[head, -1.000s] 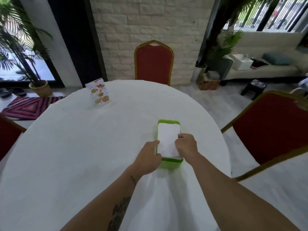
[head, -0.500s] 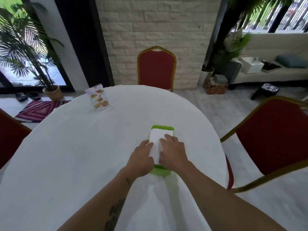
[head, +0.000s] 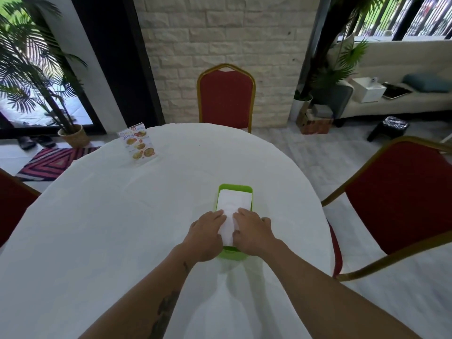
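Green box [head: 235, 187] sat toward the table's [head: 122, 216] right edge, near side, with a white napkin stack [head: 234, 203] inside. Left hand [head: 208, 234] and right hand [head: 252, 231] lay on the stack's near end, fingers nearly straight, pressing the paper, gripping nothing. Menu card [head: 139, 144] stood at the far-left edge.

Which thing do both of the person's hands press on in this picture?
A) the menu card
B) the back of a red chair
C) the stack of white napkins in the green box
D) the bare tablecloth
C: the left hand and the right hand lie side by side on the white napkins stacked inside the green box.
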A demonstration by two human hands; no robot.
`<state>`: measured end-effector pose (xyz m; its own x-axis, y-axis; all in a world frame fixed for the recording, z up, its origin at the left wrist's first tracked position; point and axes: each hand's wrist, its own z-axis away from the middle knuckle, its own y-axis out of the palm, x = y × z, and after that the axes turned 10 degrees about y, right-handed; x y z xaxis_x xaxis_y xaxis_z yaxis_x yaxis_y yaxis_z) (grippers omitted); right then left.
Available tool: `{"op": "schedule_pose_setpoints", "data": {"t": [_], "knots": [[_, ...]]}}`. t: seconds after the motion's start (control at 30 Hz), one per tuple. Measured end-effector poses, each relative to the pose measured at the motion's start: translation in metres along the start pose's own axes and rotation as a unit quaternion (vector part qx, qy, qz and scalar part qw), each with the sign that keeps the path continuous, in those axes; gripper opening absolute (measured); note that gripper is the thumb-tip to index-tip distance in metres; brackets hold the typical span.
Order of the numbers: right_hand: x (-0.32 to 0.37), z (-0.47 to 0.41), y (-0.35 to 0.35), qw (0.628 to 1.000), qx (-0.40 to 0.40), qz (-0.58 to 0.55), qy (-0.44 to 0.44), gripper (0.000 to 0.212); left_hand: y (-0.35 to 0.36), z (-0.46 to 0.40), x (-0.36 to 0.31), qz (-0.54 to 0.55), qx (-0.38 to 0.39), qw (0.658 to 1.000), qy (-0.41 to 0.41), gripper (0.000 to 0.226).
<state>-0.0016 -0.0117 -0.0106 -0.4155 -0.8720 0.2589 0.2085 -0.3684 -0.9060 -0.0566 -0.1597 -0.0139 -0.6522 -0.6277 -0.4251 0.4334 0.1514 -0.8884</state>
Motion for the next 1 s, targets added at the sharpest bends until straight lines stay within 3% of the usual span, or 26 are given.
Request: {"op": "schedule_pose_setpoints", "data": {"t": [0.13, 0.23, 0.4, 0.53, 0.67, 1.0], "knots": [[-0.012, -0.007, -0.011, 0.987, -0.070, -0.141, 0.035, 0.052, 0.002, -0.002, 0.006, 0.126, -0.173, 0.976, -0.030, 0.058], [-0.023, -0.010, -0.009, 0.964, -0.101, -0.231, 0.090, 0.055, 0.002, -0.010, 0.005, 0.159, -0.219, 0.960, -0.068, 0.056], [-0.032, -0.012, -0.002, 0.891, 0.009, -0.406, 0.203, 0.071, -0.001, -0.025, 0.003, 0.279, -0.178, 0.929, -0.164, 0.064], [-0.028, -0.010, 0.006, 0.850, 0.087, -0.466, 0.231, 0.069, 0.004, -0.033, 0.000, 0.361, -0.108, 0.903, -0.207, 0.069], [-0.020, -0.007, 0.012, 0.837, 0.124, -0.492, 0.205, 0.060, 0.008, -0.038, -0.002, 0.387, -0.089, 0.901, -0.174, 0.065], [-0.103, 0.001, -0.024, 0.841, 0.066, -0.483, 0.234, 0.059, 0.023, -0.084, -0.078, 0.449, -0.034, 0.887, -0.106, 0.064]]}}
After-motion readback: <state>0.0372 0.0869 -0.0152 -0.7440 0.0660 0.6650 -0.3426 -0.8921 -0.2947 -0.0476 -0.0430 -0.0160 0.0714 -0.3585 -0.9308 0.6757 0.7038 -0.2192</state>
